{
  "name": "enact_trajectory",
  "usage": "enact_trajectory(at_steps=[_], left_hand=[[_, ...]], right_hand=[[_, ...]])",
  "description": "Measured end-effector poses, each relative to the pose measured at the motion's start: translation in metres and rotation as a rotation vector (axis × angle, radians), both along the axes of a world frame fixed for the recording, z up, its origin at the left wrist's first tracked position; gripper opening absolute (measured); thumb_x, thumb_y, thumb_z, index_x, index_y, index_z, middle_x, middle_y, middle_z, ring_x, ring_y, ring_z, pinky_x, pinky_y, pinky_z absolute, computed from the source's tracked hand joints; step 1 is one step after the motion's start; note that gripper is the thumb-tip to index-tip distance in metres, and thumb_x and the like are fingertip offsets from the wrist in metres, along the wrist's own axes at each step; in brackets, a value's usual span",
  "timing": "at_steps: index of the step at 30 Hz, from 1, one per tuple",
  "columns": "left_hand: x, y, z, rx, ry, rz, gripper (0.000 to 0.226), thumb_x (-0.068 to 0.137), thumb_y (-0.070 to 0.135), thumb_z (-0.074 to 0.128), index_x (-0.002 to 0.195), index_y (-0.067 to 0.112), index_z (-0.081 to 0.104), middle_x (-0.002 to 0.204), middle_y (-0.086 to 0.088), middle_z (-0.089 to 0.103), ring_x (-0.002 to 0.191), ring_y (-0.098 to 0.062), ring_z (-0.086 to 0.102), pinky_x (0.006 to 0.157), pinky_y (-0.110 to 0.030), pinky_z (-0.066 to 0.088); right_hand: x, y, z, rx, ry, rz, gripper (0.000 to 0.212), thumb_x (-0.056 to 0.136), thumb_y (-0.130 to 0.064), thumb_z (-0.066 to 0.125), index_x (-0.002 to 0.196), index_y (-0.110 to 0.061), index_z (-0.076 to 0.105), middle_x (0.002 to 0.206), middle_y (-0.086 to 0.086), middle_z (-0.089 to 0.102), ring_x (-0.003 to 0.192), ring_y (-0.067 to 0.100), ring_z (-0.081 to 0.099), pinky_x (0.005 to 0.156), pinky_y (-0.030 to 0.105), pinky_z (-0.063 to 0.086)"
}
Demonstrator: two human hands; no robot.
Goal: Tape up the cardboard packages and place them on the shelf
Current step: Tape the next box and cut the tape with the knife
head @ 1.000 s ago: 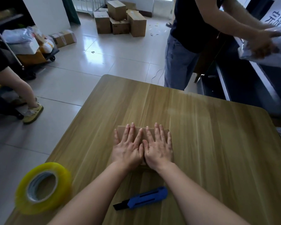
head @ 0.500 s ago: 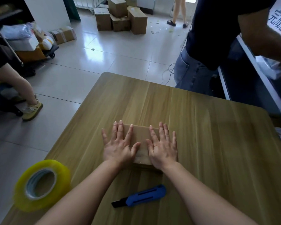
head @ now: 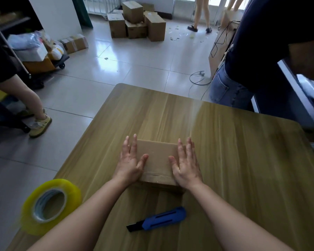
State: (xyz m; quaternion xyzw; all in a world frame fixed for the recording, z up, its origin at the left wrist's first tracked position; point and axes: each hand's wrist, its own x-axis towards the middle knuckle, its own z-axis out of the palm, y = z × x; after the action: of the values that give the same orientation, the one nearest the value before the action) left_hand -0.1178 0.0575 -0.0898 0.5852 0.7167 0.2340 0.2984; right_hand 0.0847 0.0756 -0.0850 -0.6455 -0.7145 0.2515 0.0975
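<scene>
A blue plastic box cutter (head: 158,221) lies between the two arms, closer to the body than the hands. A big yellow roll of sticky tape (head: 49,205) sits left of the left arm, right by the table's left edge. The left hand (head: 130,160) and right hand (head: 186,163) are apart, with flat, straight fingers. Each one presses on one side edge of the small flat brown cardboard box (head: 157,158), which lies between them on the wooden table (head: 243,160). Bare wood stretches past the fingertips and far to the right of the right hand. Past the table's far edge, a person in blue jeans (head: 227,87) stands on the right.
</scene>
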Motion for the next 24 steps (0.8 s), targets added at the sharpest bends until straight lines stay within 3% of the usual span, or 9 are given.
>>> enact_trajectory(at_steps=[2,4,7,9,11,15,18,22,24], left_hand=[[-0.008,-0.003,0.003,0.001,-0.316,0.128,0.079,0.096,0.041,0.050,0.153,0.032,-0.004,0.161,-0.004,-0.001,0.146,-0.027,0.016,0.116,-0.051,0.023],[-0.012,-0.013,0.004,-0.058,-0.551,0.217,0.072,0.096,0.050,0.045,0.154,0.030,0.006,0.159,-0.005,0.019,0.141,-0.025,0.029,0.114,-0.045,0.028],[-0.010,-0.026,0.003,-0.137,-0.776,0.202,0.069,0.090,0.071,0.030,0.146,0.031,0.036,0.140,-0.002,0.051,0.125,-0.022,0.051,0.102,-0.038,0.041],[-0.006,-0.029,0.006,-0.145,-0.883,0.237,0.055,0.092,0.066,0.022,0.124,0.037,0.055,0.118,-0.003,0.066,0.108,-0.022,0.063,0.095,-0.040,0.049],[-0.005,-0.027,0.007,-0.156,-0.932,0.261,0.049,0.094,0.063,0.019,0.112,0.042,0.061,0.110,-0.002,0.070,0.102,-0.022,0.066,0.094,-0.042,0.050],[-0.009,-0.027,0.008,-0.191,-0.916,0.205,0.055,0.085,0.074,0.026,0.117,0.044,0.060,0.117,-0.004,0.068,0.109,-0.025,0.063,0.098,-0.046,0.046],[-0.007,-0.022,0.014,-0.214,-0.950,0.258,0.061,0.088,0.073,0.028,0.117,0.032,0.062,0.118,-0.010,0.068,0.102,-0.022,0.065,0.092,-0.039,0.049],[-0.013,0.002,0.031,-0.286,-1.022,0.359,0.076,0.090,0.072,0.017,0.103,0.015,0.066,0.089,-0.009,0.075,0.081,-0.021,0.070,0.081,-0.036,0.053],[-0.022,0.013,0.043,-0.375,-1.017,0.412,0.099,0.072,0.089,0.022,0.113,0.008,0.061,0.095,-0.014,0.074,0.089,-0.030,0.069,0.084,-0.042,0.054]], right_hand=[[0.000,-0.004,0.005,-0.097,0.354,-0.206,0.070,0.099,-0.054,0.028,0.155,-0.034,-0.009,0.161,-0.007,-0.022,0.150,0.016,-0.012,0.119,0.042,0.002],[0.002,-0.012,0.007,-0.227,0.674,-0.409,0.063,0.102,-0.051,0.025,0.155,-0.034,-0.004,0.165,-0.004,-0.002,0.151,0.024,0.007,0.119,0.048,0.012],[0.005,-0.022,0.000,-0.418,0.918,-0.561,0.073,0.093,-0.066,0.023,0.157,-0.032,0.011,0.156,0.006,0.034,0.139,0.031,0.039,0.106,0.048,0.038],[0.006,-0.022,-0.004,-0.497,0.993,-0.619,0.089,0.080,-0.081,0.025,0.154,-0.031,0.026,0.140,0.009,0.053,0.122,0.029,0.055,0.089,0.040,0.052],[0.006,-0.020,-0.005,-0.495,1.011,-0.651,0.083,0.085,-0.079,0.024,0.150,-0.028,0.036,0.129,0.009,0.060,0.113,0.027,0.060,0.082,0.037,0.054],[0.007,-0.019,-0.002,-0.504,1.045,-0.674,0.072,0.094,-0.070,0.022,0.146,-0.024,0.042,0.120,0.009,0.063,0.105,0.025,0.063,0.070,0.033,0.053],[0.009,-0.014,0.005,-0.515,1.094,-0.667,0.072,0.092,-0.072,0.025,0.143,-0.025,0.045,0.118,0.009,0.065,0.105,0.028,0.064,0.081,0.041,0.056],[0.013,0.004,0.030,-0.428,1.282,-0.795,0.057,0.097,-0.058,0.038,0.141,-0.022,0.044,0.136,0.011,0.055,0.122,0.028,0.054,0.104,0.044,0.042],[0.018,0.013,0.039,-0.400,1.319,-0.781,0.057,0.095,-0.052,0.044,0.133,-0.011,0.051,0.133,0.013,0.056,0.120,0.027,0.054,0.098,0.040,0.043]])
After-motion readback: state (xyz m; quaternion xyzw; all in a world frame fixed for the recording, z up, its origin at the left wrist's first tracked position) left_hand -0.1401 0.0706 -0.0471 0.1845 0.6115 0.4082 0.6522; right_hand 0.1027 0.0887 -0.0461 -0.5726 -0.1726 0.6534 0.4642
